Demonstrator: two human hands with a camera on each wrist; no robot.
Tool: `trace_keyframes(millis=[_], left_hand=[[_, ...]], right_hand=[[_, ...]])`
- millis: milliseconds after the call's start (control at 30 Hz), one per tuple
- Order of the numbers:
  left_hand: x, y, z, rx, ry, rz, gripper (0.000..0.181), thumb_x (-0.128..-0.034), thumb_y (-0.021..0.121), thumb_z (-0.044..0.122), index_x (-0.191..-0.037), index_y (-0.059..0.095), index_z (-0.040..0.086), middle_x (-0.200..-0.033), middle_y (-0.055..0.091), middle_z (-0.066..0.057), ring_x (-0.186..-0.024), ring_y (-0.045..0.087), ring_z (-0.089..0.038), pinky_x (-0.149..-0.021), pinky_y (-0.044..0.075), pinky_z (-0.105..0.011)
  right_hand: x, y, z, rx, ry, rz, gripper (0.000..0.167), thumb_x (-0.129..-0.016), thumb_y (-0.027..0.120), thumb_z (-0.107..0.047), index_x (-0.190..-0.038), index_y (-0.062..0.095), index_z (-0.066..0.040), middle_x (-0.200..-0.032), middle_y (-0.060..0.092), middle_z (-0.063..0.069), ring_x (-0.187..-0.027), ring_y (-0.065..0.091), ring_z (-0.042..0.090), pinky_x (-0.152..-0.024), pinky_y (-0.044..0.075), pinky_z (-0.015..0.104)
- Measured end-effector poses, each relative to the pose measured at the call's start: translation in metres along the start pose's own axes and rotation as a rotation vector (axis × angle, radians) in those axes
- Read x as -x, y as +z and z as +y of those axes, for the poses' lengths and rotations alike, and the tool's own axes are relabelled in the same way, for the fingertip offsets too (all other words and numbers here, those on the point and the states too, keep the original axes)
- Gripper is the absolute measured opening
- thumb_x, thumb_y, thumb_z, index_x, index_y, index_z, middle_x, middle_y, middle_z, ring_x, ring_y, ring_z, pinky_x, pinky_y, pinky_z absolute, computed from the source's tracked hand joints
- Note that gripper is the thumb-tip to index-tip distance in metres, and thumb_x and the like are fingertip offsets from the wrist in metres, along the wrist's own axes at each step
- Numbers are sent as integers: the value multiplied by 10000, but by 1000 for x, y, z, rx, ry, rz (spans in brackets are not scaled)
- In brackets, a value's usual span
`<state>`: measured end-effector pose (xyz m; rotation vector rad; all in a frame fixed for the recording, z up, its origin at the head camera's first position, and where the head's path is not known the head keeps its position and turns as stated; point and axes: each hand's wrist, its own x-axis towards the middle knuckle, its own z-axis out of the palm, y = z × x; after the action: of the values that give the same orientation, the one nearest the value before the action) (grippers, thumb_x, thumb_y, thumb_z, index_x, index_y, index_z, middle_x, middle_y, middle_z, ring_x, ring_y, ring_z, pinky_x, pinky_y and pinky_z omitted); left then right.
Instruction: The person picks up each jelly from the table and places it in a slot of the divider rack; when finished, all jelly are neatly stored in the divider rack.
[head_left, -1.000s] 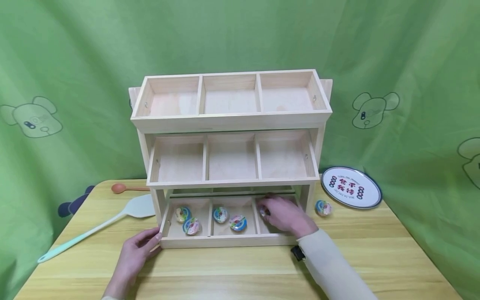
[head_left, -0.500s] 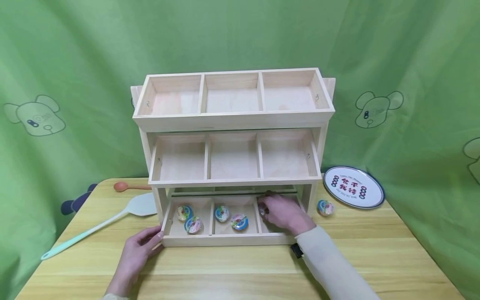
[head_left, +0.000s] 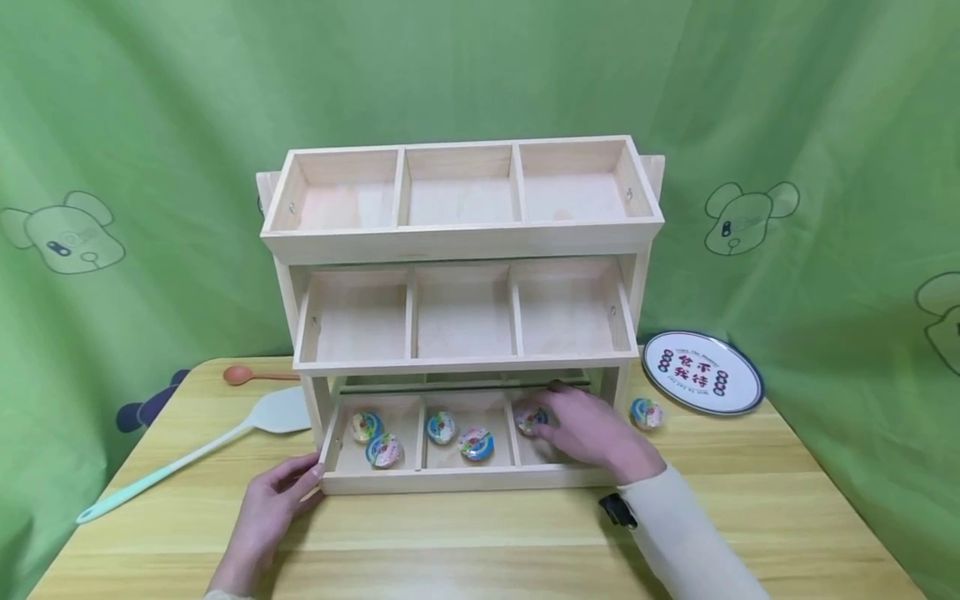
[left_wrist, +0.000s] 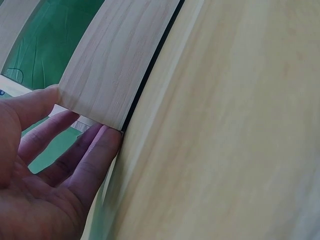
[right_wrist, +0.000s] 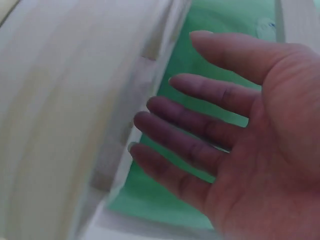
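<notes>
A wooden rack holds three tiers of drawers, each split into three compartments. My left hand (head_left: 272,510) holds the front left corner of the bottom drawer (head_left: 450,481); the left wrist view has its thumb and fingers at the end of the front panel (left_wrist: 117,60). Over the bottom drawer's right compartment is my right hand (head_left: 581,425), its fingers spread and holding nothing in the right wrist view. Beside those fingers lies a small round jelly cup (head_left: 529,419), partly covered. More cups sit in the left compartment (head_left: 365,427) and the middle compartment (head_left: 476,444).
Right of the rack, one jelly cup (head_left: 647,413) lies on the table, near an oval plate (head_left: 703,372) with red characters. A pale spatula (head_left: 277,411) and a reddish spoon (head_left: 238,375) lie at the left. The middle drawer (head_left: 465,312) and top drawer (head_left: 461,187) hold nothing visible.
My right hand has let go of the jelly cup in the right compartment and drawn back to the right, so more of the cup shows. My left hand stays at the drawer corner.
</notes>
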<state>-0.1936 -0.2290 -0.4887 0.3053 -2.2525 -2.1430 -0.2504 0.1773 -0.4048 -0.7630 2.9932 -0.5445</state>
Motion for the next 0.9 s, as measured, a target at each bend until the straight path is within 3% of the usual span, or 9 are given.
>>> trace_keyframes(millis=[200,367,900], left_hand=[[-1,0,1,8,10,1,402,-954,638,38,-1301,531,-135,-1290,534,-269,-966,634,-104,-903,569,-321],[-2,0,1,8,11,4,402,-956,636,38,-1302,529,-136,-1297,531,-269,-967,633,-98,-904,569,-319],[0,2,1,-5,12,8,395,-967,612,29,-1311,516,-140,-1305,519,-284,-990,623,-114,-908,566,-316]], right_hand=[[11,-9,2,5,6,6,416,-936,660,-190,-1331,594,-76,-1288,602,154,-1132,577,352,-981,506,537],[18,-11,3,22,42,22,398,-929,647,-160,-1287,595,7,-1267,604,179,-1142,567,367,-995,497,540],[41,-22,14,-38,37,35,364,-935,642,-161,-1263,607,-8,-1272,600,168,-1159,550,384,-997,478,578]])
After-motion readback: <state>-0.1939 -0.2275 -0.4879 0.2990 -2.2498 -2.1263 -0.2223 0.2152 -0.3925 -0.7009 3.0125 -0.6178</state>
